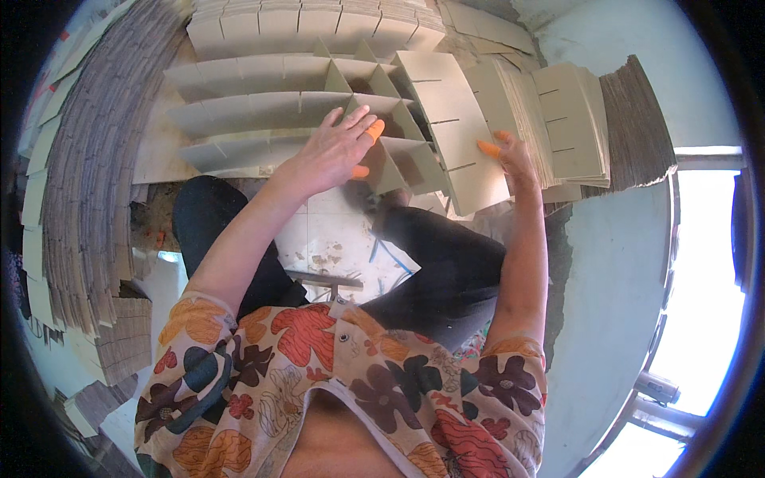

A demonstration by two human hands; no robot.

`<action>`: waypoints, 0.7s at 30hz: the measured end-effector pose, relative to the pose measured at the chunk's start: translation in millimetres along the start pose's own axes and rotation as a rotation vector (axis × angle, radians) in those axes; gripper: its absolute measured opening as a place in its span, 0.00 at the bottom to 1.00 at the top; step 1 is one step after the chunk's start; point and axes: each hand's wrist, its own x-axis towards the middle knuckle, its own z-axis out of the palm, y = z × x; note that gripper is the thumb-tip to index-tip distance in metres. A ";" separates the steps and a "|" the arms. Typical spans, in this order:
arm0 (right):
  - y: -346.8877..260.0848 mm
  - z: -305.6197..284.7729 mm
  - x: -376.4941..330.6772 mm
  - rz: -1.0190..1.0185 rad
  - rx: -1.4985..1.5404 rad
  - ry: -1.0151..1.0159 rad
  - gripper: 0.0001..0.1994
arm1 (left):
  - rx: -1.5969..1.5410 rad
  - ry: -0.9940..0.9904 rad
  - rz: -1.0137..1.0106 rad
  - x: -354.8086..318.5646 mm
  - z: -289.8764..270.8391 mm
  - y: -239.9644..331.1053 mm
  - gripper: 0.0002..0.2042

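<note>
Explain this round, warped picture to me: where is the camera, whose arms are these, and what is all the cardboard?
The camera sits on a person's head and looks down, so the arms entering from below are that person's own; the wide lens bends straight edges. The left hand lies flat on a cardboard divider grid, a lattice of slotted strips pushed together. The right hand holds a loose slotted strip at the grid's edge. Orange caps cover some fingers. More slotted strips are stacked to the right, and tall cardboard stacks stand on the left. The dark trousers are the person's legs.
</note>
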 end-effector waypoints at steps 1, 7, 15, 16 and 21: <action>9.4 0.9 4.2 0.019 0.084 -0.013 0.19 | -0.009 -0.016 -0.006 1.2 -3.7 -0.2 0.29; 32.8 -3.1 17.8 0.088 0.290 -0.043 0.15 | -0.024 0.307 -0.099 -29.6 -16.8 -15.6 0.24; 27.6 -20.0 7.3 0.049 0.458 0.157 0.12 | -0.018 0.450 -0.182 -62.8 -48.8 -33.3 0.20; 25.4 -27.7 5.1 0.014 0.452 0.211 0.12 | -0.020 0.474 -0.190 -66.2 -53.7 -34.7 0.20; -30.2 -52.6 -19.3 -0.165 0.330 0.320 0.14 | -0.023 0.420 -0.258 -79.4 -62.5 -44.8 0.19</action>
